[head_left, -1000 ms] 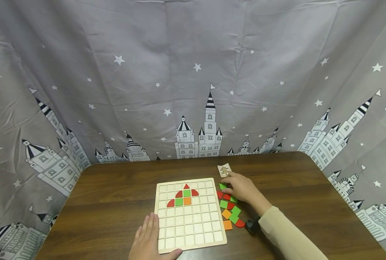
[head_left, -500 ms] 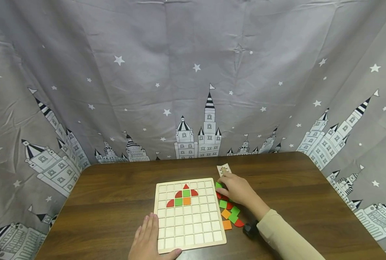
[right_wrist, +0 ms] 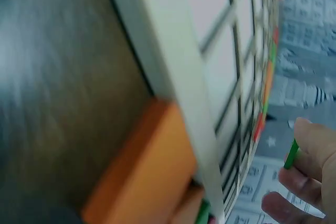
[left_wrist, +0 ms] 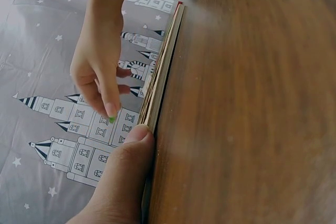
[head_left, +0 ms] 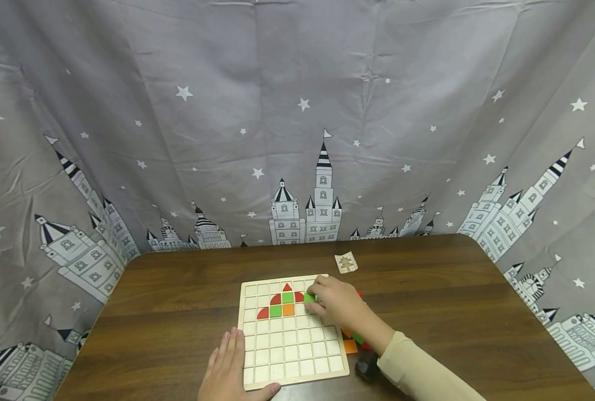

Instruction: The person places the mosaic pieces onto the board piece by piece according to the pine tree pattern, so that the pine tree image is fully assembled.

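A square wooden grid board [head_left: 298,353] lies on the brown table. In its upper rows sit a small red triangle [head_left: 287,288], red rounded pieces, two green squares and an orange square [head_left: 288,309]. My left hand [head_left: 225,367] rests at the near left corner, fingers straight along the left edge and thumb at the near edge. My right hand [head_left: 341,305] pinches a green tile [head_left: 309,298] over the upper right cells, just right of a red rounded piece. In the right wrist view the green tile [right_wrist: 292,154] shows edge-on between thumb and finger.
Loose tiles, among them an orange one [head_left: 350,346], lie along the board's right side, partly hidden by the right forearm. A small patterned card [head_left: 346,262] lies beyond the board. A grey castle-print curtain [head_left: 217,111] hangs behind the table [head_left: 167,312].
My right hand has picked up a green tile from the loose pieces and moved left with it, over the board. The card is uncovered again. My left hand has stayed put.
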Available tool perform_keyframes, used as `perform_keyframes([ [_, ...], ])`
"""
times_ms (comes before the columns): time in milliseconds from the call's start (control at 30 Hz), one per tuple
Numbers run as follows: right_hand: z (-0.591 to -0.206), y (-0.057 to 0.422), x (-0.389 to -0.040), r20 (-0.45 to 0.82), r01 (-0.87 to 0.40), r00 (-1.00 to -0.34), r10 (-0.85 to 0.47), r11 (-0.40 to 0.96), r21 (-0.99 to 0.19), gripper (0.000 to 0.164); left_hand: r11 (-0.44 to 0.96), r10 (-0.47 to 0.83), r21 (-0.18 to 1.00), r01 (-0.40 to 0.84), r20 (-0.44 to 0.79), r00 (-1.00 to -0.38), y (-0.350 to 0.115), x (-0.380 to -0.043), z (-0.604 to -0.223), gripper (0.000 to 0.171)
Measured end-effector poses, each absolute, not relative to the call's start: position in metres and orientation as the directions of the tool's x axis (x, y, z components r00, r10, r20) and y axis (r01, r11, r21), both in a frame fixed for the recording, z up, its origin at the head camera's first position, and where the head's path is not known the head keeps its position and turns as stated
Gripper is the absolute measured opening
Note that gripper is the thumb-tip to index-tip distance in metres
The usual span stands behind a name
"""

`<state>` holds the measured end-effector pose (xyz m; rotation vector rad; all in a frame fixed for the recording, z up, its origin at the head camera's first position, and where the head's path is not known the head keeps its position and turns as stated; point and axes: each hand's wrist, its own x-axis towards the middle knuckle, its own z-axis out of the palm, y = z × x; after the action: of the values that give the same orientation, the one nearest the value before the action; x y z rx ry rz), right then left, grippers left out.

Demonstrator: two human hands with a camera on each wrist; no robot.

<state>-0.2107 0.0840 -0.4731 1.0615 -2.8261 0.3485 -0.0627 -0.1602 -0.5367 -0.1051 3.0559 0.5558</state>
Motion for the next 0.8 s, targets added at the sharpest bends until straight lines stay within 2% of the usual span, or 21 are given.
perform_keyframes([
  [233,-0.485,0.072,-0.207,0.170,-0.680,-0.731,-0.661,0.726,-0.098,0.032,0.933,-0.053,0.354,-0.068,-0.050,-0.997,-0.161,-0.062,-0.535,0.145],
  [500,-0.490,0.067,-0.206,0.159,-0.686,-0.724,-0.671,0.725,-0.064,0.031,0.929,-0.054,0.361,-0.075,-0.068,-0.996,-0.161,-0.062,-0.534,0.145],
  [633,-0.493,0.066,-0.207,0.178,-0.694,-0.717,-0.674,0.716,-0.083,0.031,0.931,-0.050,0.358,-0.073,-0.071,-0.996,-0.162,-0.062,-0.535,0.145],
  [800,-0.496,0.068,-0.210,0.201,-0.696,-0.718,-0.667,0.696,-0.177,0.028,0.935,-0.046,0.349,-0.060,-0.048,-0.998,-0.163,-0.063,-0.539,0.145],
])
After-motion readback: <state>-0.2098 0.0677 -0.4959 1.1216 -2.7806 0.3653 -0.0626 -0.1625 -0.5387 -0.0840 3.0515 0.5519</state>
